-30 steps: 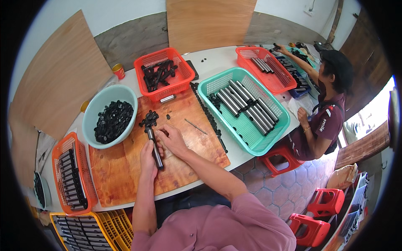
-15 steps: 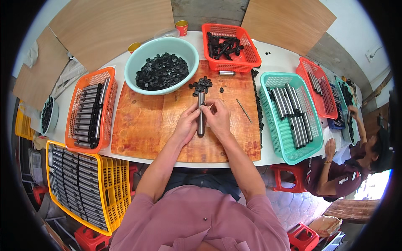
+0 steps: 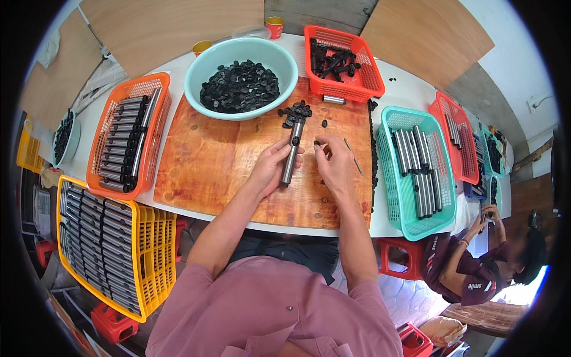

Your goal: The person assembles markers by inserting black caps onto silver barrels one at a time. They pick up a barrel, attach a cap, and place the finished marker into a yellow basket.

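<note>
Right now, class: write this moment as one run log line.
left hand: holds metal tube | right hand: pinches small black piece | black pieces: heaped beyond tube

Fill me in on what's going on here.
The person's left hand grips a metal tube, tilted, over the wooden board, its far end by a pile of black pieces. The right hand pinches a small black piece, apart from the tube. More tubes lie in the green basket. Another person sits at the right.
</note>
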A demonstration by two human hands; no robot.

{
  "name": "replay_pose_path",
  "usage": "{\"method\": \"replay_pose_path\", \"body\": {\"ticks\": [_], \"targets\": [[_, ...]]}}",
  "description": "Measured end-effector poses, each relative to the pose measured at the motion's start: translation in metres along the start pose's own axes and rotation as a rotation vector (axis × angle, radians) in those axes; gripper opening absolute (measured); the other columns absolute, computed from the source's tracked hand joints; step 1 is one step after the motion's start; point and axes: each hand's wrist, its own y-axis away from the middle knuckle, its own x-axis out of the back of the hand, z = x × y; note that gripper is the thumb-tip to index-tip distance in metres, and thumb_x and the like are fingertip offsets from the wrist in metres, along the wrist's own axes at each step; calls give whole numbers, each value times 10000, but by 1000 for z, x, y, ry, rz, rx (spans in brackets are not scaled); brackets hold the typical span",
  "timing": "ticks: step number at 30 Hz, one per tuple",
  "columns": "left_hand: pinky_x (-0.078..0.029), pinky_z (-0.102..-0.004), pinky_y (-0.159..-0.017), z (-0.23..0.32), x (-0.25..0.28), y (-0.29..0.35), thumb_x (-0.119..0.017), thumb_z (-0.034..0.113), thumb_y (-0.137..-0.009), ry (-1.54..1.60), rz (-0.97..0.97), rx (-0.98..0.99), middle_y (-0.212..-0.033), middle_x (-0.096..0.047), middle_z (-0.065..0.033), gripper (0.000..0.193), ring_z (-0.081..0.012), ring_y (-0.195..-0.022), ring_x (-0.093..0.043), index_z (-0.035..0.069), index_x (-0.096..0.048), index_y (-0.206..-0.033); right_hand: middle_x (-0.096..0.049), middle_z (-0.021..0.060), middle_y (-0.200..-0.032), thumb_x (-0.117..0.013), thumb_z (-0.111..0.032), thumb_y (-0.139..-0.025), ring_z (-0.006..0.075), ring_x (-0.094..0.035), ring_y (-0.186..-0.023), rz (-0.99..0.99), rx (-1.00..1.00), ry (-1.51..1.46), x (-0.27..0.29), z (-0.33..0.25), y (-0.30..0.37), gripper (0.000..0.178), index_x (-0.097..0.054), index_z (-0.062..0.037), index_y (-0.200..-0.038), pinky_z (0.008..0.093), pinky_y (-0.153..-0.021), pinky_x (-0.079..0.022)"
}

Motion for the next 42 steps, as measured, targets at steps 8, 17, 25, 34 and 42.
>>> {"method": "replay_pose_path", "body": {"ticks": [8,17,25,34,42], "targets": [[-557,-333,-838,2,0,0,-494,122,-1061,103,-30,43,-1133,-663,-167,364,-208,-935,-655,-20,-492,-1396,-694,133,-969,-671,51,-835,303,-675,-886,-144,366,187,10,47,7,199,-712,4,-1024,385,-826,-542],[-555,-331,-838,1,-1,-1,-499,130,-1066,88,-96,39,-1109,-639,-140,355,-213,-925,-652,-6,-483,-1394,-691,173,-963,-788,-112,-795,315,-686,-903,-162,-169,183,8,35,9,251,-717,1,-1007,429,-824,-531],[-564,-362,-843,2,-3,1,-503,119,-1063,121,-86,75,-1103,-635,-144,381,-228,-933,-657,7,-465,-1424,-667,149,-912,-768,-84,-798,293,-667,-806,-108,-112,182,1,36,12,206,-722,3,-979,413,-766,-529],[-581,-386,-837,4,-4,3,-512,127,-1064,136,-82,87,-1078,-634,-131,356,-241,-928,-668,23,-463,-1401,-634,105,-916,-745,-17,-796,170,-578,-679,-82,3,-77,7,-3,8,267,-705,-10,-1060,300,-583,-518],[-588,-370,-829,3,-7,3,-548,122,-1050,101,-37,95,-1061,-633,-121,375,-228,-928,-674,16,-467,-1400,-621,92,-913,-744,-6,-800,152,-573,-684,-85,52,-108,2,-1,8,257,-708,-20,-1054,290,-544,-514]]}}
